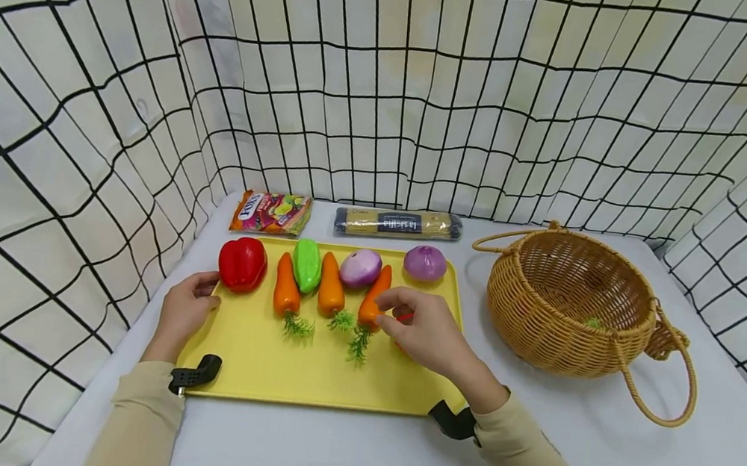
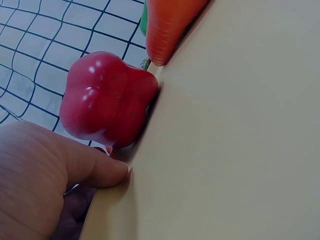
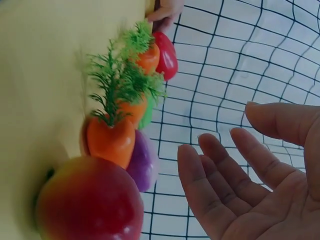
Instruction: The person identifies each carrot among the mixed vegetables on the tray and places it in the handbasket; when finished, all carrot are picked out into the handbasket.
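My left hand (image 1: 183,312) grips the left rim of a yellow tray (image 1: 239,370), thumb over the edge and fingers on its outer side. Just beyond the thumb sits a red bell pepper (image 2: 102,97). My right hand (image 1: 428,332) hovers over the tray's right part, fingers loosely bent and holding nothing. Beneath it lies a round red-and-yellow fruit (image 3: 92,200), mostly hidden by the hand in the head view. Beside that fruit is a carrot (image 1: 374,300) with a green top. Two more carrots, a green ridged vegetable (image 1: 306,265) and two purple onions (image 1: 424,263) line the tray's far side.
A wicker basket (image 1: 539,331) with raised handles stands right of the tray, a bit of green inside. Behind the tray lie a colourful candy bag (image 1: 274,214) and a pasta packet (image 1: 398,223). Black grid netting (image 1: 386,99) over white cloth surrounds the table.
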The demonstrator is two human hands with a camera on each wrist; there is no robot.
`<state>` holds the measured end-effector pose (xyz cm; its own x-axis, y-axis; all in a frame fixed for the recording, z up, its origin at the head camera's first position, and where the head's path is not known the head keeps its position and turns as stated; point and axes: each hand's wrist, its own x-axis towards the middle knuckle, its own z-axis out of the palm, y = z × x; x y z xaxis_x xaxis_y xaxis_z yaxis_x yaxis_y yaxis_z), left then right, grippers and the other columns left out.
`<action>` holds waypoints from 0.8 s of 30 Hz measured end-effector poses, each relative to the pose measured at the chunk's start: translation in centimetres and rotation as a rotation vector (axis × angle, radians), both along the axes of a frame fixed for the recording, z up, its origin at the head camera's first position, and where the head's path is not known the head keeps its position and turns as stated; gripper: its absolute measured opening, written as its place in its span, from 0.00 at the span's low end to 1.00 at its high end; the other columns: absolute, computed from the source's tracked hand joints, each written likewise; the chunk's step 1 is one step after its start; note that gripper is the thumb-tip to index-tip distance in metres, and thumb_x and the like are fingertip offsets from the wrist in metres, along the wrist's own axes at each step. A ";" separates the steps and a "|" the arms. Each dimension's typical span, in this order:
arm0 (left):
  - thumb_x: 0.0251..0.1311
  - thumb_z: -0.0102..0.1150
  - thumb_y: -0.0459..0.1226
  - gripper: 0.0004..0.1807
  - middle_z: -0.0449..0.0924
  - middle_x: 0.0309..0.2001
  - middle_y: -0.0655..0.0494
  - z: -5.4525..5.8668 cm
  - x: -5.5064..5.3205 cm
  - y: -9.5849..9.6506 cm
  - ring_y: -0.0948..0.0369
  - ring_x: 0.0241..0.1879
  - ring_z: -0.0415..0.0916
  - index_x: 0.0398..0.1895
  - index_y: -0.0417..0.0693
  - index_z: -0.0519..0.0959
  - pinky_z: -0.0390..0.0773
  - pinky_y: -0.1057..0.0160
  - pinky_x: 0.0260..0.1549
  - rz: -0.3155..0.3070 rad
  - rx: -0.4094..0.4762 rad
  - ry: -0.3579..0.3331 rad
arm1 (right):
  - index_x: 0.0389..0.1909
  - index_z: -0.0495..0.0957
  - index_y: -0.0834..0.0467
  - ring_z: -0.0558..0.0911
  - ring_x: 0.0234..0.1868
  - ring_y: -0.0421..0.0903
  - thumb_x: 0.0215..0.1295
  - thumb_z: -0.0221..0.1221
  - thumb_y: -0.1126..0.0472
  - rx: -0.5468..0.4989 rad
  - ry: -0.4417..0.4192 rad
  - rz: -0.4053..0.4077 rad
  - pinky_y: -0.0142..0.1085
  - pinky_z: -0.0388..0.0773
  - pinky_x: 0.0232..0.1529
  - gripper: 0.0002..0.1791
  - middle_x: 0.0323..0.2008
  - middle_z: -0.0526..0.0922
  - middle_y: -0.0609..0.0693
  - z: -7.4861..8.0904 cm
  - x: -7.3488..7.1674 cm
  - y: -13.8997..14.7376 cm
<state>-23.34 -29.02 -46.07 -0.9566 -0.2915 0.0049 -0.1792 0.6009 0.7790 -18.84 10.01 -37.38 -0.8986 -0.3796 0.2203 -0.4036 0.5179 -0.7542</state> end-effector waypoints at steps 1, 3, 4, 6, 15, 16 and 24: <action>0.61 0.52 0.30 0.27 0.75 0.57 0.38 0.0 0.0 0.0 0.47 0.54 0.70 0.65 0.38 0.70 0.66 0.55 0.49 0.000 -0.001 0.002 | 0.43 0.83 0.55 0.81 0.41 0.45 0.60 0.66 0.62 0.000 -0.004 0.009 0.44 0.79 0.47 0.10 0.40 0.86 0.48 -0.2 0.1 -0.2; 0.60 0.52 0.30 0.27 0.75 0.57 0.38 0.0 0.0 0.0 0.47 0.54 0.70 0.65 0.37 0.71 0.66 0.55 0.49 0.000 -0.006 0.005 | 0.43 0.83 0.56 0.80 0.41 0.47 0.60 0.66 0.62 0.007 -0.013 0.013 0.45 0.79 0.46 0.10 0.41 0.86 0.48 -0.5 0.1 -0.5; 0.60 0.52 0.30 0.27 0.75 0.56 0.38 0.0 0.0 0.0 0.47 0.54 0.70 0.65 0.37 0.71 0.66 0.55 0.49 0.001 -0.006 0.006 | 0.44 0.83 0.56 0.80 0.41 0.48 0.60 0.66 0.62 0.013 -0.007 0.010 0.44 0.79 0.46 0.11 0.41 0.86 0.49 -0.7 0.2 -0.7; 0.60 0.53 0.29 0.27 0.75 0.57 0.38 0.0 0.0 0.0 0.47 0.54 0.70 0.65 0.37 0.71 0.66 0.55 0.49 0.002 -0.005 0.005 | 0.45 0.82 0.58 0.81 0.40 0.50 0.60 0.66 0.62 0.012 0.003 0.012 0.42 0.80 0.43 0.12 0.43 0.85 0.51 -1.1 0.3 -1.1; 0.60 0.52 0.29 0.27 0.74 0.58 0.38 -0.2 0.0 -0.1 0.46 0.55 0.70 0.65 0.37 0.70 0.67 0.54 0.51 0.002 0.002 0.003 | 0.57 0.76 0.62 0.78 0.51 0.55 0.59 0.66 0.64 -0.024 -0.014 0.036 0.48 0.79 0.51 0.24 0.55 0.77 0.54 -3.5 0.0 -2.6; 0.60 0.52 0.29 0.27 0.74 0.59 0.38 -0.2 -0.1 -0.1 0.46 0.55 0.70 0.65 0.37 0.70 0.67 0.54 0.51 0.001 0.002 0.002 | 0.58 0.75 0.62 0.78 0.52 0.54 0.59 0.67 0.63 -0.016 -0.014 0.029 0.48 0.78 0.52 0.25 0.55 0.77 0.54 -3.7 0.0 -2.6; 0.60 0.52 0.30 0.27 0.74 0.59 0.39 -0.1 -0.1 0.0 0.47 0.55 0.70 0.66 0.38 0.71 0.67 0.54 0.51 0.006 0.002 -0.005 | 0.63 0.71 0.58 0.74 0.59 0.53 0.60 0.67 0.57 0.074 -0.048 -0.002 0.49 0.72 0.59 0.31 0.63 0.70 0.53 -4.3 -0.2 -2.8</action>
